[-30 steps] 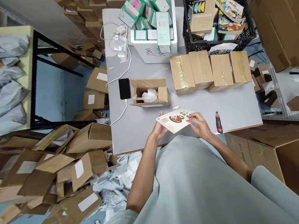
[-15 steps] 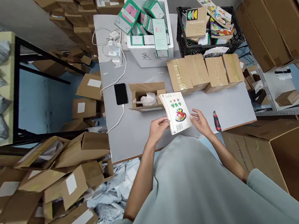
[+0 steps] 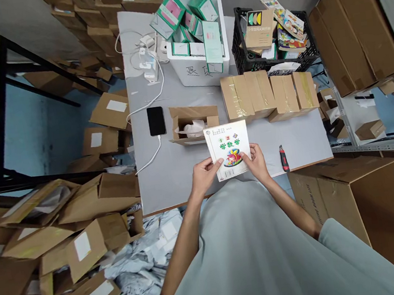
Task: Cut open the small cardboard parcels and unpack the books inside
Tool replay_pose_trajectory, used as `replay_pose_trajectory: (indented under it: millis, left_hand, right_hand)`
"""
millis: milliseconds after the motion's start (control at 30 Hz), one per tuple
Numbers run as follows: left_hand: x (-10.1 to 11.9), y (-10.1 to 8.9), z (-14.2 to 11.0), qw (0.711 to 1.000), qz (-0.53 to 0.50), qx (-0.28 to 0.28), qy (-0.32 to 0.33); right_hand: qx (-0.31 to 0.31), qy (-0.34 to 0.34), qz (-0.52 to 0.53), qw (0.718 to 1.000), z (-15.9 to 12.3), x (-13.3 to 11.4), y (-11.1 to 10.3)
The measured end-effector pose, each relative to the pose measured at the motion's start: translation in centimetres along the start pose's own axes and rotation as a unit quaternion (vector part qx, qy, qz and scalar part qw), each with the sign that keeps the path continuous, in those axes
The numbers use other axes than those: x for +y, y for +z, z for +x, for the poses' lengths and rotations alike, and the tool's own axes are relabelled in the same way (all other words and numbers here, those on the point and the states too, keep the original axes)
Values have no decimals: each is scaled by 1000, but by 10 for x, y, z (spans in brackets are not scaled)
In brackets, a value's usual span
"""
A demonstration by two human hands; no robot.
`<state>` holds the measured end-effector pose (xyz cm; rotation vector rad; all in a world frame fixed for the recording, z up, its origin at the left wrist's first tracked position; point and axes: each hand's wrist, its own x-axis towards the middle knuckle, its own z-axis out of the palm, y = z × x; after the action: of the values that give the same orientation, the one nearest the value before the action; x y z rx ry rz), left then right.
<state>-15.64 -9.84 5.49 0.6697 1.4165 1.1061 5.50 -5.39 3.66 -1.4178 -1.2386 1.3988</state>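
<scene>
Showing green lettering [image 3: 230, 144] above a colourful picture [image 3: 233, 157], the white booklet [image 3: 229, 151] is pinched by left fingers [image 3: 216, 166] and right fingers [image 3: 246, 159].

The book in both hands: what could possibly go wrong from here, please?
The book is pinched at its lower sides by the left hand and the right hand, so it might slip if one grip loosens. The utility knife lies near the front edge of the table, so the right forearm could perhaps knock it off. The cable runs from the phone to the table's left edge; a snag might drag the phone.
</scene>
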Motion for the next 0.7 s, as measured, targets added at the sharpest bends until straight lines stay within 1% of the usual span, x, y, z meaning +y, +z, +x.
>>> replay_pose_trajectory:
  millis: [100, 233, 333, 400, 467, 567, 633, 700]
  left_hand:
    - [-1, 3, -4, 999, 27, 21, 7]
    - [0, 4, -11, 994, 98, 45, 31]
    - [7, 6, -19, 982, 162, 53, 83]
    - [15, 8, -24, 970, 199, 55, 128]
    - [23, 11, -28, 963, 216, 54, 155]
    - [32, 17, -31, 959, 219, 61, 166]
    - [33, 20, -31, 954, 229, 77, 176]
    - [30, 23, -31, 946, 248, 90, 189]
  right_hand:
    - [-8, 22, -20, 1000, -1, -3, 1]
    - [12, 24, -51, 998, -2, -5, 6]
    - [19, 23, -67, 997, -3, -4, 8]
    - [17, 19, -59, 998, -2, -3, 9]
    - [13, 13, -42, 999, 0, -4, 8]
    - [23, -6, -63, 998, -1, -12, 6]
    - [26, -13, -80, 996, -5, -21, 7]
    - [-1, -5, -59, 998, -12, -32, 12]
